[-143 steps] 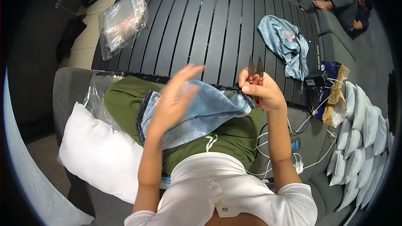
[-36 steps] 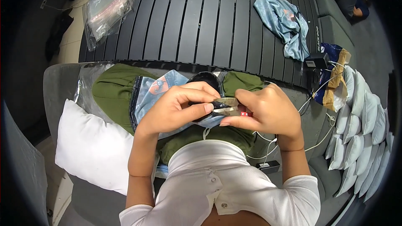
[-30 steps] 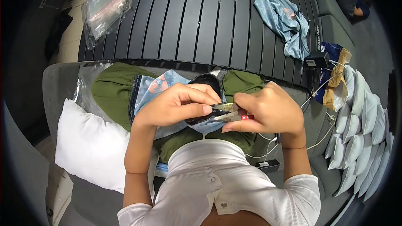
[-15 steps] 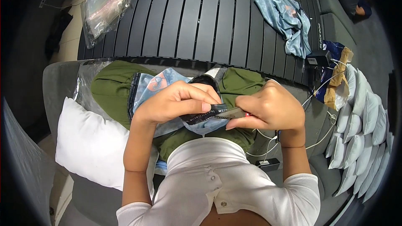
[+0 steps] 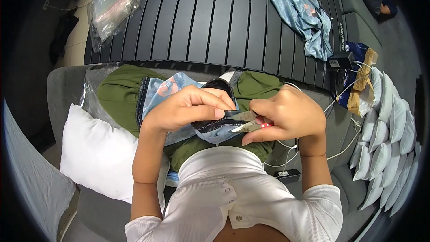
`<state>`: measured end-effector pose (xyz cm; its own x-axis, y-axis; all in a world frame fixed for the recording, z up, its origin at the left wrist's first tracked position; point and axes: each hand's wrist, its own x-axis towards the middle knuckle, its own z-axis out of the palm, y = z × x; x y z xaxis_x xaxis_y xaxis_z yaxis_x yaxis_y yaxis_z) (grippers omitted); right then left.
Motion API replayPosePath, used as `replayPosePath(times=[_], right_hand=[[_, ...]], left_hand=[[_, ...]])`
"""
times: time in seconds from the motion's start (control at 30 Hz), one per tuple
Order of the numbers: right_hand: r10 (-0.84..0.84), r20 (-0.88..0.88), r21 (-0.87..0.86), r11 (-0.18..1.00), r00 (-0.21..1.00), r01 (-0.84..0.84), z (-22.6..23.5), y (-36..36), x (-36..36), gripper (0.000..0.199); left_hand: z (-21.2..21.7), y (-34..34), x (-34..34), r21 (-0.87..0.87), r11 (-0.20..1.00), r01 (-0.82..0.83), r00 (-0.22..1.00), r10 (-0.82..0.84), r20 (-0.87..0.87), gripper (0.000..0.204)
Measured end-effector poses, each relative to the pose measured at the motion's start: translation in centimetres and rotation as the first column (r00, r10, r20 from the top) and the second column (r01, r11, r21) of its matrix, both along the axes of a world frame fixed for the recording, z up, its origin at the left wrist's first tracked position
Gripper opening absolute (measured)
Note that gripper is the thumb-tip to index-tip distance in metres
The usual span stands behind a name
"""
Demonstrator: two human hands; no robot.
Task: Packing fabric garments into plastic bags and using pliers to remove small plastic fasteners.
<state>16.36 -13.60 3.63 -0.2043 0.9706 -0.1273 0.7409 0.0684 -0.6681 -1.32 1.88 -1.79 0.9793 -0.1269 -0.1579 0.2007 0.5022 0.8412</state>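
Garment [image 5: 184, 79]: pale blue cloth lying over the olive-green trousers [image 5: 123, 83] on the person's lap, right of the white pillow [image 5: 98, 154] and on the near side of the dark slatted worktop [image 5: 201, 18].
Garment's feel: judged light, soft and limp, liable to fold or slide wherever it is not pinched.
Band [image 5: 210, 126]: dark trim along the cloth's opening; likely firmer and somewhat stretchy, so the best hold is a flat pinch on this edge, fingertips clear of the metal.
Scissors [image 5: 251, 126]: small, stiff and probably light, with pointed blades parted and directed left over the band; whether they touch the cloth cannot be told. The handles are the safe place to hold.
Left hand [image 5: 183, 107]: thumb and fingers pinch the band's upper edge.
Right hand [image 5: 289, 118]: curled firmly around the scissors, hiding most of the handles; a bit of red with white marks shows beside the fingers.
Band lettering: a row of small pale characters, partly covered by the left hand and the blades.
Garment print: a pinkish patch with a dark round figure, at the left part of the cloth.
Worktop lettering: pale characters along its right edge.
Black box [image 5: 340, 59]: pale printed label, at the worktop's right edge.
Second garment [image 5: 304, 22]: similar blue cloth with a pinkish print, crumpled at the worktop's far right.
Clear plastic bags [image 5: 114, 9]: at the worktop's far left; no writing can be made out on them.
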Motion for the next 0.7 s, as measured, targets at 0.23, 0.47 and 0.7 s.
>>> replayPosePath(times=[0.23, 0.47, 0.7], right_hand=[[0.043, 0.064, 0.069, 0.996, 0.997, -0.047, -0.4, -0.3, 0.2, 0.054], [-0.044, -0.119, 0.081, 0.995, 0.992, 0.054, -0.8, -1.3, 1.5, 0.051], [-0.036, -0.062, 0.047, 0.998, 0.997, 0.039, -0.6, -1.4, 1.0, 0.051]], left_hand=[[0.4, -0.1, 0.2, 0.035, 0.999, 0.029, 1.000, -0.029, -0.012, 0.022], [0.6, -0.2, 0.0, 0.003, 1.000, 0.000, 1.000, 0.000, 0.020, 0.021], [1.5, -0.8, 0.5, 0.054, 0.997, -0.063, 0.995, 0.066, -0.072, 0.025]])
